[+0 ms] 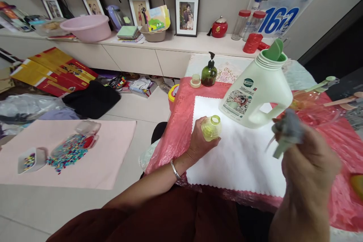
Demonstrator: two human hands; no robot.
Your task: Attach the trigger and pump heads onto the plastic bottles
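- Left hand wrapping round a small yellow-green bottle, fingers closed about its body; bottle standing upright with its mouth open to the top, resting on the white cloth near that cloth's left edge.
- Right hand lifting clear of the table at the right, curled shut round a grey and green pump head; blurring badly, so the exact grip impossible to make out; a thin tube trailing down-left from the head.
- Sitting just beyond both hands on the same cloth: a large white detergent jug, uncapped, with a green funnel poking out of its neck; jug and small bottle lying near each other, not touching.
- Spreading under the cloth: a pink plastic sheet covering the table.
- Standing at the far side of the table: a dark green pump bottle, with a small round lid just beside it.
- Lying well apart on the floor to the left: a pink mat carrying scattered coloured beads.
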